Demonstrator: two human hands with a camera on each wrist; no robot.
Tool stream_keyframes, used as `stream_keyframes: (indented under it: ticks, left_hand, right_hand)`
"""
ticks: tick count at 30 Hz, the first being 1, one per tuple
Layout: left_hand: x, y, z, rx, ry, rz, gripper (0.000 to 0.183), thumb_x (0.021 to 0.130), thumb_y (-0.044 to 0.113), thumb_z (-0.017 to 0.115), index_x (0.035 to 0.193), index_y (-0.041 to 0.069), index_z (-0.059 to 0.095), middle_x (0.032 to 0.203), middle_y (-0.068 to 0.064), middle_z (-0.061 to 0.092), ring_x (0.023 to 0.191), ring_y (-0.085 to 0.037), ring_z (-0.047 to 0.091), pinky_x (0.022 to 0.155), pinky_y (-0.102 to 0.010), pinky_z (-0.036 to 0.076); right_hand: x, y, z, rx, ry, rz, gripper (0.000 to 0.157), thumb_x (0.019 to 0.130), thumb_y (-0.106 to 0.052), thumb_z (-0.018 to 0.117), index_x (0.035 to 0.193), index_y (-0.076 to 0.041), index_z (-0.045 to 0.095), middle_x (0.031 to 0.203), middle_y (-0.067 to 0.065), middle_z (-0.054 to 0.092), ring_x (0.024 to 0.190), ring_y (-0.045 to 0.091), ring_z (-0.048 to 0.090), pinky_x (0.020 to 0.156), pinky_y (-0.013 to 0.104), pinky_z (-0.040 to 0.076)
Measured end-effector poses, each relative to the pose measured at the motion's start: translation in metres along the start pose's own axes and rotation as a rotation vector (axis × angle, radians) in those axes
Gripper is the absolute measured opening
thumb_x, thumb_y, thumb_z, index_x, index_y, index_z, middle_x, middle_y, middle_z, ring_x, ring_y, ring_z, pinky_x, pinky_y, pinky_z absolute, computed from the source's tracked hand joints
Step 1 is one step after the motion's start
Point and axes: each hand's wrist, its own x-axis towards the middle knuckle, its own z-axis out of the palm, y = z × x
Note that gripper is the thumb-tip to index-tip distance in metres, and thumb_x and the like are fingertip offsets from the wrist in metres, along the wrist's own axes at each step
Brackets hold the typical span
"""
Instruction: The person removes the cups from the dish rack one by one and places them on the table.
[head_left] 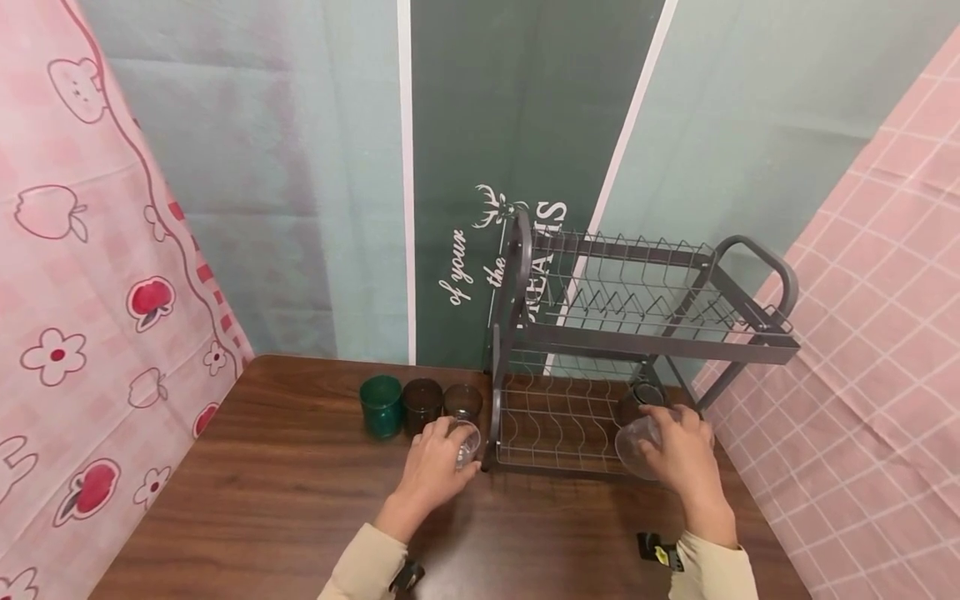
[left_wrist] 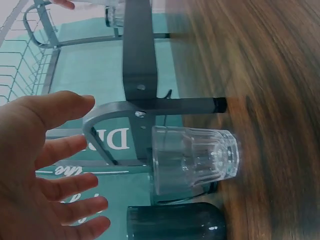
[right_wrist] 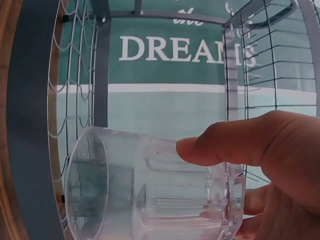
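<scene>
My right hand (head_left: 688,458) grips a clear glass (right_wrist: 165,190) near its base, mouth turned down, at the right front of the dish rack's lower tier (head_left: 558,425). In the right wrist view, the thumb (right_wrist: 210,147) presses the glass's side. A clear glass (left_wrist: 192,160) stands upright on the table beside the rack's left leg. Over it is my left hand (head_left: 435,471), its fingers spread and apart from the glass in the left wrist view. Behind that glass stand a smoky glass (head_left: 462,400), a dark brown glass (head_left: 423,403) and a green glass (head_left: 382,408).
The grey two-tier rack has an upper wire basket (head_left: 622,292) above the right hand and a curved side frame (head_left: 516,275) near the left. A dark glass (head_left: 647,394) sits at the lower tier's right end. Curtains (head_left: 847,333) hang around the wooden table (head_left: 285,492).
</scene>
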Motion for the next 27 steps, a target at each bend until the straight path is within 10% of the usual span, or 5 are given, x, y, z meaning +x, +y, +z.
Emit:
stream_keyframes:
  ticks: [27]
  left_hand:
    - [-0.016, 0.01, 0.006, -0.545, 0.067, -0.106, 0.046, 0.075, 0.027, 0.077, 0.116, 0.013, 0.063, 0.115, -0.006, 0.055, 0.101, -0.025, 0.056, 0.082, -0.043, 0.045]
  right_hand:
    - [-0.019, -0.041, 0.006, 0.201, -0.041, 0.0, 0.049, 0.076, -0.008, 0.073, 0.122, -0.003, 0.057, 0.116, 0.034, 0.048, 0.104, 0.049, 0.044, 0.077, 0.062, 0.035]
